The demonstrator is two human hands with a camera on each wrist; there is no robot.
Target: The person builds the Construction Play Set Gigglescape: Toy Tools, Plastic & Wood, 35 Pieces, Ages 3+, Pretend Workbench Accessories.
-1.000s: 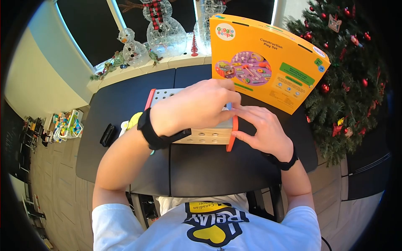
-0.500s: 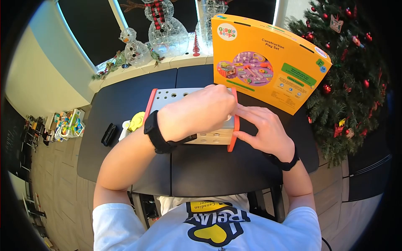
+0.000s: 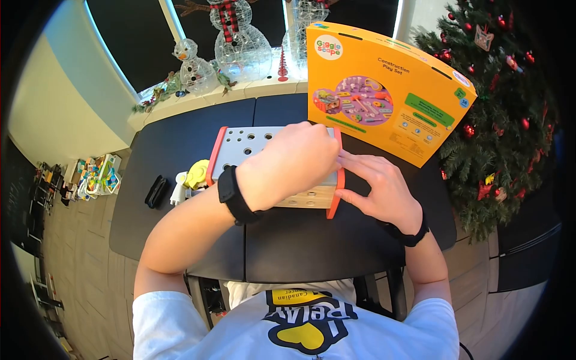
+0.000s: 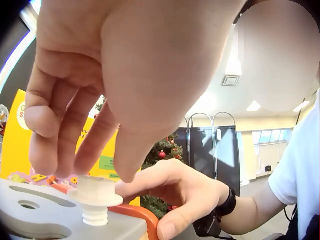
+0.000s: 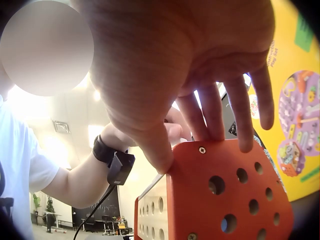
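A wooden toy workbench [image 3: 235, 150] with a grey holed top and red-orange end panels [image 5: 200, 165] sits on the black table. My left hand [image 3: 294, 159] bends over the top's right end. In the left wrist view its thumb and fingertips pinch around the head of a white plastic screw [image 4: 95, 195], whose threaded shank stands partly out of the grey top. My right hand [image 3: 381, 186] rests on the right end panel, fingers stretched over its top edge and thumb against the near corner. From the head view, the left hand hides the screw.
Behind the workbench stands a yellow toy-set box [image 3: 384, 90]. A yellow-green toy piece [image 3: 197, 174] and a white piece [image 3: 178, 191] lie left of the workbench, with a black case [image 3: 157, 192] farther left. A decorated Christmas tree [image 3: 498, 132] is at the right.
My left hand and wrist have turned and shifted slightly right above the workbench, uncovering more of its grey top. The right hand stays at the end panel.
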